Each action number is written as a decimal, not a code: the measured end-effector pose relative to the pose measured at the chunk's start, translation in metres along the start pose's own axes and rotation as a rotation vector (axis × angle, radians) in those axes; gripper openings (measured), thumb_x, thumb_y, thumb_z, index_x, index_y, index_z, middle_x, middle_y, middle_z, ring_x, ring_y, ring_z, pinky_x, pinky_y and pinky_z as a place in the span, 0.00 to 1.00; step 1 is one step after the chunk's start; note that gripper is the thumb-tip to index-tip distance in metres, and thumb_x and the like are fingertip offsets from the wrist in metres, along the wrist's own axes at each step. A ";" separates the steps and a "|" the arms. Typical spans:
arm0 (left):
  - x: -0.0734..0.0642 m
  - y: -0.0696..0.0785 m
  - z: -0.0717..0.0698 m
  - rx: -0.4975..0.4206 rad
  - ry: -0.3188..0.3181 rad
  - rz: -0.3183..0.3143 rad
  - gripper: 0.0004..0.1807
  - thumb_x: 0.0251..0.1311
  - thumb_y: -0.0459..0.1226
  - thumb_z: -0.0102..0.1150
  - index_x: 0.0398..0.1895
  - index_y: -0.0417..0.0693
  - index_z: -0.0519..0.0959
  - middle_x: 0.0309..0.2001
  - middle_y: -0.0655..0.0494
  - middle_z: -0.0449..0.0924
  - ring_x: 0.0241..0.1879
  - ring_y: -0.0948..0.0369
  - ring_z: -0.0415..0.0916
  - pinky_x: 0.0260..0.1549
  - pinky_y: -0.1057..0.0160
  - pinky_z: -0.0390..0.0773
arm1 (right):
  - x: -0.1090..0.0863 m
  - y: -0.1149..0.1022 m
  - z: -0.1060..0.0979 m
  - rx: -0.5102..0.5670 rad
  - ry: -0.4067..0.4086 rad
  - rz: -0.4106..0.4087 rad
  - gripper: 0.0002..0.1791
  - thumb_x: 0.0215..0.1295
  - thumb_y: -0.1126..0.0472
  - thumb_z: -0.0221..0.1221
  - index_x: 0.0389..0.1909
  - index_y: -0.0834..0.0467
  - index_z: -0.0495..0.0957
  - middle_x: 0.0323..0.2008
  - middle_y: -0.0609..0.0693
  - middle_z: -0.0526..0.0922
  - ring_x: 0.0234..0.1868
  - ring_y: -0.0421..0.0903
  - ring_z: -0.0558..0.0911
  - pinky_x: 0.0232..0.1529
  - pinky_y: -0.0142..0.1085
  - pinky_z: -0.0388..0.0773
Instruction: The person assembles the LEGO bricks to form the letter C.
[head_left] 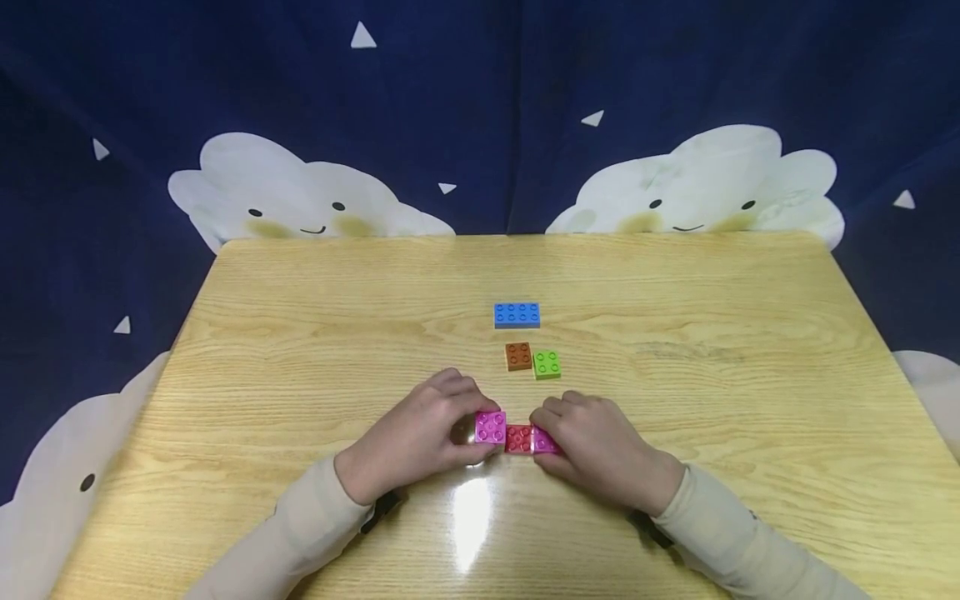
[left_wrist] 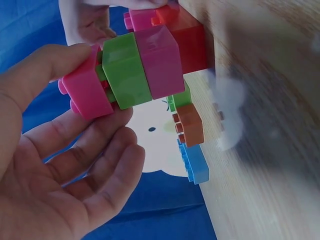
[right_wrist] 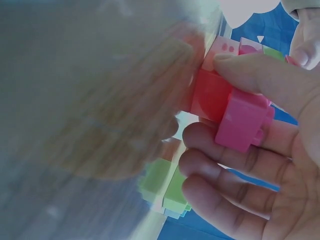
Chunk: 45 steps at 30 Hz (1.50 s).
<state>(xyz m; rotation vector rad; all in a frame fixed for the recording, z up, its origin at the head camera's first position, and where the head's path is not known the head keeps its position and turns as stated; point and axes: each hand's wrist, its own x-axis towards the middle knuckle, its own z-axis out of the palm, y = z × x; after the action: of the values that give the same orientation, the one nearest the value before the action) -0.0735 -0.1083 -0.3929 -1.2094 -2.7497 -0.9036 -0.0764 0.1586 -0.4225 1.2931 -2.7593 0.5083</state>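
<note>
My left hand (head_left: 427, 425) pinches a pink brick (head_left: 491, 427) between thumb and fingers. In the left wrist view, a green brick (left_wrist: 127, 70) and a magenta brick (left_wrist: 160, 60) are stacked beneath that pink one, with green studs showing in a narrow gap. A red brick (head_left: 518, 438) is beside this stack, between the hands. My right hand (head_left: 600, 442) grips another pink brick (right_wrist: 242, 120), which sits offset on the red brick's right side; the thumb also touches the red brick's side. Whether the left stack touches the table cannot be told.
Beyond the hands, a brown brick (head_left: 517, 356) and a lime green brick (head_left: 547, 364) lie close together on the wooden table (head_left: 337, 333). Farther back is a longer blue brick (head_left: 517, 315). A dark blue cloth (head_left: 480, 108) with clouds hangs behind the table.
</note>
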 end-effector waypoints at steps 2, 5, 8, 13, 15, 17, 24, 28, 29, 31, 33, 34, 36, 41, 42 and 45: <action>0.000 -0.001 0.001 0.008 0.003 0.004 0.19 0.60 0.42 0.82 0.48 0.40 0.89 0.43 0.55 0.87 0.49 0.56 0.81 0.56 0.57 0.82 | 0.000 0.000 0.000 -0.001 0.000 0.000 0.10 0.64 0.57 0.74 0.34 0.55 0.82 0.27 0.42 0.79 0.27 0.40 0.73 0.26 0.34 0.74; 0.000 -0.001 0.002 0.012 0.007 0.007 0.19 0.59 0.42 0.82 0.48 0.40 0.90 0.42 0.56 0.87 0.47 0.58 0.80 0.53 0.58 0.82 | 0.000 0.000 0.000 0.000 0.000 -0.002 0.10 0.64 0.56 0.74 0.35 0.56 0.83 0.27 0.42 0.80 0.27 0.39 0.73 0.26 0.34 0.74; 0.000 0.000 0.002 0.011 0.005 0.003 0.20 0.59 0.42 0.83 0.48 0.40 0.90 0.41 0.56 0.86 0.45 0.59 0.78 0.49 0.60 0.82 | -0.001 0.000 0.000 0.003 0.000 -0.001 0.10 0.64 0.56 0.74 0.35 0.56 0.83 0.28 0.41 0.79 0.27 0.39 0.73 0.26 0.34 0.74; 0.001 0.001 0.002 0.009 0.005 0.000 0.19 0.59 0.42 0.83 0.47 0.40 0.90 0.40 0.57 0.85 0.43 0.60 0.76 0.46 0.62 0.80 | 0.000 0.000 -0.001 0.004 -0.007 0.005 0.10 0.64 0.56 0.74 0.34 0.56 0.82 0.27 0.41 0.79 0.27 0.39 0.73 0.27 0.35 0.75; 0.001 0.000 0.003 0.008 0.007 0.007 0.18 0.59 0.41 0.83 0.47 0.40 0.90 0.40 0.57 0.85 0.43 0.60 0.76 0.46 0.62 0.80 | 0.000 0.000 -0.001 0.002 -0.017 0.010 0.11 0.65 0.55 0.74 0.36 0.56 0.83 0.28 0.42 0.79 0.28 0.40 0.73 0.28 0.36 0.76; 0.001 -0.001 0.004 0.007 0.009 0.012 0.18 0.60 0.41 0.82 0.47 0.40 0.90 0.40 0.57 0.85 0.43 0.60 0.76 0.46 0.63 0.80 | 0.000 -0.001 -0.002 0.006 -0.014 0.007 0.14 0.65 0.52 0.74 0.39 0.58 0.84 0.31 0.43 0.82 0.30 0.41 0.77 0.31 0.38 0.79; 0.001 0.001 0.000 0.003 -0.003 -0.005 0.18 0.59 0.41 0.83 0.47 0.40 0.90 0.40 0.57 0.85 0.43 0.60 0.75 0.44 0.64 0.80 | 0.013 -0.009 -0.002 0.079 0.116 -0.044 0.26 0.64 0.45 0.76 0.52 0.60 0.86 0.44 0.50 0.90 0.42 0.47 0.87 0.44 0.43 0.87; 0.002 0.002 0.000 0.003 -0.015 -0.018 0.18 0.58 0.40 0.83 0.47 0.40 0.90 0.40 0.57 0.84 0.42 0.61 0.74 0.42 0.65 0.79 | 0.019 -0.014 -0.002 0.117 0.174 -0.062 0.23 0.64 0.46 0.76 0.49 0.59 0.85 0.41 0.50 0.89 0.40 0.45 0.86 0.42 0.42 0.86; 0.002 0.002 0.000 0.002 -0.017 -0.019 0.18 0.58 0.40 0.83 0.47 0.40 0.90 0.40 0.57 0.84 0.42 0.61 0.74 0.42 0.65 0.79 | 0.020 -0.014 -0.002 0.121 0.182 -0.063 0.22 0.64 0.47 0.77 0.48 0.59 0.85 0.40 0.50 0.89 0.39 0.44 0.86 0.41 0.42 0.86; 0.002 0.003 0.000 0.001 -0.019 -0.018 0.18 0.59 0.41 0.83 0.47 0.41 0.90 0.40 0.58 0.84 0.42 0.61 0.74 0.42 0.65 0.79 | 0.020 -0.015 -0.001 0.123 0.192 -0.063 0.22 0.64 0.47 0.77 0.47 0.59 0.85 0.39 0.49 0.89 0.37 0.43 0.84 0.39 0.40 0.85; 0.002 0.003 -0.001 0.002 -0.022 -0.016 0.17 0.59 0.41 0.83 0.47 0.41 0.90 0.39 0.59 0.83 0.42 0.61 0.74 0.42 0.64 0.79 | 0.019 -0.016 -0.001 0.129 0.200 -0.063 0.22 0.63 0.47 0.77 0.47 0.59 0.85 0.39 0.49 0.89 0.36 0.43 0.84 0.38 0.39 0.85; 0.003 0.003 -0.001 0.005 -0.023 -0.015 0.17 0.60 0.42 0.83 0.47 0.41 0.91 0.38 0.59 0.82 0.42 0.61 0.74 0.42 0.64 0.79 | 0.019 -0.016 0.000 0.131 0.202 -0.063 0.22 0.63 0.47 0.77 0.47 0.59 0.85 0.39 0.49 0.89 0.36 0.43 0.83 0.37 0.38 0.85; 0.003 0.003 -0.002 0.012 -0.027 -0.014 0.17 0.61 0.43 0.82 0.47 0.42 0.91 0.37 0.60 0.81 0.41 0.61 0.73 0.41 0.64 0.78 | 0.020 -0.016 0.000 0.138 0.205 -0.067 0.21 0.63 0.48 0.77 0.46 0.58 0.85 0.39 0.49 0.89 0.36 0.42 0.83 0.37 0.38 0.84; 0.003 0.004 -0.004 0.032 -0.040 -0.012 0.18 0.62 0.44 0.81 0.48 0.41 0.91 0.36 0.60 0.80 0.39 0.62 0.71 0.39 0.65 0.77 | 0.022 -0.015 0.000 0.163 0.203 -0.085 0.17 0.63 0.51 0.76 0.43 0.57 0.85 0.36 0.47 0.87 0.34 0.40 0.80 0.34 0.34 0.80; 0.003 0.004 -0.004 0.035 -0.040 -0.011 0.18 0.62 0.44 0.81 0.48 0.41 0.91 0.36 0.60 0.80 0.39 0.62 0.71 0.39 0.65 0.77 | 0.023 -0.015 -0.001 0.166 0.201 -0.089 0.16 0.63 0.52 0.77 0.43 0.57 0.85 0.36 0.46 0.87 0.34 0.40 0.80 0.33 0.34 0.79; 0.003 0.004 -0.004 0.049 -0.034 -0.005 0.19 0.60 0.44 0.82 0.47 0.41 0.91 0.36 0.59 0.81 0.38 0.62 0.71 0.39 0.65 0.77 | 0.024 -0.015 -0.002 0.171 0.195 -0.093 0.15 0.63 0.52 0.77 0.42 0.57 0.85 0.35 0.46 0.87 0.33 0.40 0.79 0.33 0.33 0.79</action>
<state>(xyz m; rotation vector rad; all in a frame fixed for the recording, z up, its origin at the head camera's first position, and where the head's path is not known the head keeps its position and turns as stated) -0.0739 -0.1057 -0.3868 -1.2218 -2.7854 -0.8189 -0.0814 0.1324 -0.4121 1.3182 -2.5307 0.8303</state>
